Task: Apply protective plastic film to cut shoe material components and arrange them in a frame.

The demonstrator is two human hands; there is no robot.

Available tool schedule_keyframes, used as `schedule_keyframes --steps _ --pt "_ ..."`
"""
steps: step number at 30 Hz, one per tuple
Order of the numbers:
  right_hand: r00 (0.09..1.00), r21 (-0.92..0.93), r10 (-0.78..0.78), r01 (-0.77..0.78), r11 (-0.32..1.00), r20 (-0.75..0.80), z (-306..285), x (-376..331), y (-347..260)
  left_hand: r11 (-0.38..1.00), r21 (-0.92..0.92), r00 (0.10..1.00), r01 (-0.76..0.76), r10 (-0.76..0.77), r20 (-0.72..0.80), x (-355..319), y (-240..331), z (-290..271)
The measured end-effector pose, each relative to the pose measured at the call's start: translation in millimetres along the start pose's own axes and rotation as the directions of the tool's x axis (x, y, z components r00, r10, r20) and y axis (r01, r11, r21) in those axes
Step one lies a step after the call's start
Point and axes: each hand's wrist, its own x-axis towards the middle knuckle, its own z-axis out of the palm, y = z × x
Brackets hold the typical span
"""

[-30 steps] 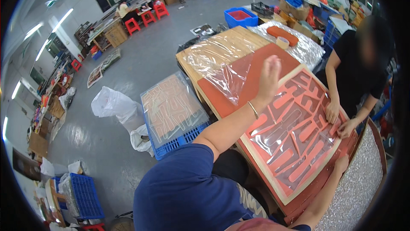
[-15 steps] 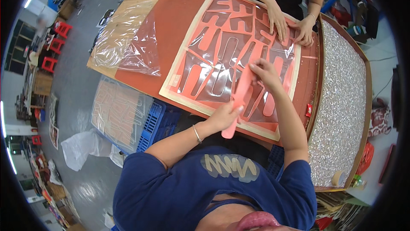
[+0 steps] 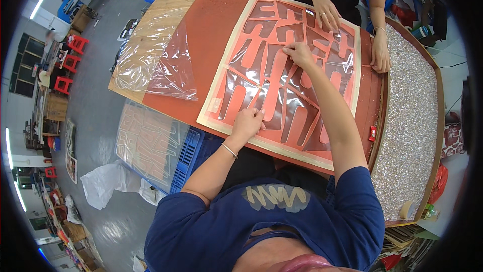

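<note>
A long pink strap-shaped piece (image 3: 274,83) lies lengthwise over the cut-out panel, its lower end in the fingers of my left hand (image 3: 247,124). My right hand (image 3: 300,54) pinches the far end of the same piece. Beneath it is a flat panel with a cream border (image 3: 220,73), pink shaped pieces and openings, covered partly by shiny clear film. Whether the strap piece sits fully flat in its opening I cannot tell. Across the panel, another person's hand (image 3: 327,13) touches its far edge, and that person's other hand (image 3: 381,56) rests at the table's right side.
Clear plastic film (image 3: 161,65) lies on the reddish tabletop (image 3: 214,15) at left. On the right stands a tray of silvery glitter material (image 3: 410,121), with a tape roll (image 3: 407,210) in its near corner. Below left, film-covered sheets (image 3: 146,141) sit on a blue pallet (image 3: 184,159).
The strap piece has moved away from me and slightly left, down onto the panel. Both my hands moved with it. One hand of the other person shifted right, off the panel.
</note>
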Motion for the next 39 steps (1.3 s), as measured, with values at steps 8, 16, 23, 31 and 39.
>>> schedule_keyframes --steps 8,16,23,31,39 --pt "0.995 -0.128 -0.084 0.076 0.989 -0.051 8 3 7 1.0 -0.007 0.998 0.021 -0.021 0.055 6 -3 -1" --pt "0.994 -0.218 -0.086 0.068 0.974 -0.074 11 -4 -3 0.996 -0.056 0.995 0.064 -0.06 0.077 6 5 -5" --pt "0.986 -0.268 -0.126 0.093 0.959 -0.109 15 -6 -4 0.995 -0.039 0.991 0.096 -0.092 0.095 9 8 -8" --pt "0.965 -0.271 -0.212 0.165 0.948 -0.155 20 -5 1 0.992 0.003 0.984 0.128 -0.128 0.123 8 20 -11" --pt "0.963 -0.408 -0.221 0.141 0.902 -0.155 31 0 19 0.906 0.42 0.993 -0.045 -0.005 0.116 20 16 -7"
